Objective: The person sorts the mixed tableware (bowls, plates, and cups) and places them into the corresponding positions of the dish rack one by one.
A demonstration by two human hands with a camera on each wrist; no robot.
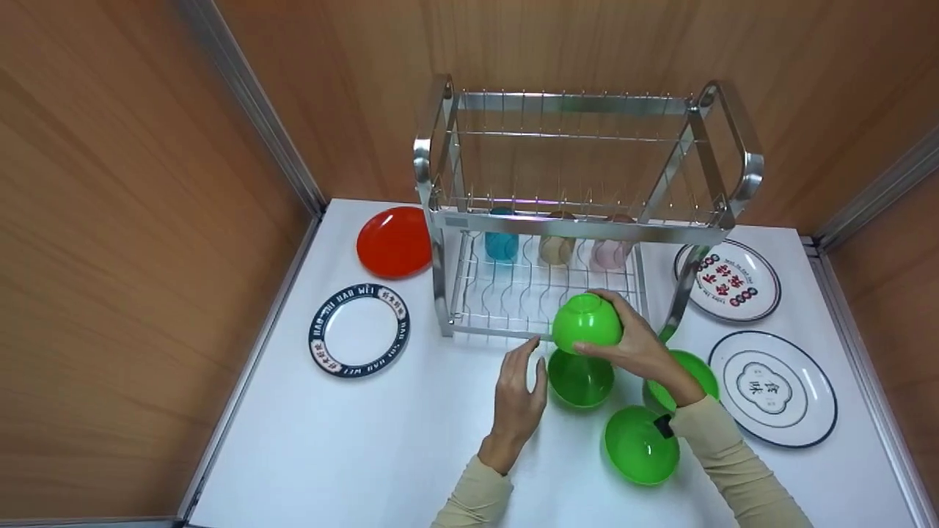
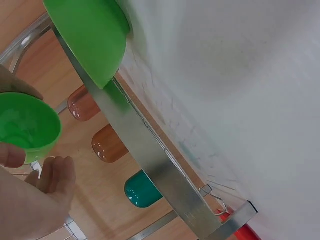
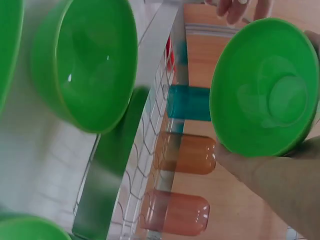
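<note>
My right hand (image 1: 634, 345) grips a green bowl (image 1: 587, 323) turned bottom-up at the front edge of the metal dish rack (image 1: 579, 229). In the right wrist view, this held bowl (image 3: 265, 90) shows its hollow side, with the thumb at its rim. Just left of it, my left hand (image 1: 517, 392) has its fingers extended and holds nothing. On the table below the held bowl sits another green bowl (image 1: 581, 381), upright. Two more green bowls stand to its right, one nearer (image 1: 642, 446) and one partly hidden behind the right wrist (image 1: 693, 374).
Blue (image 1: 502, 242), amber (image 1: 557, 246) and pink (image 1: 612, 249) cups stand upside down on the lower rack shelf. A red plate (image 1: 394, 243) and a dark-rimmed plate (image 1: 359, 330) lie left. Two patterned white plates, one round (image 1: 741, 282), one oval (image 1: 777, 389), lie right.
</note>
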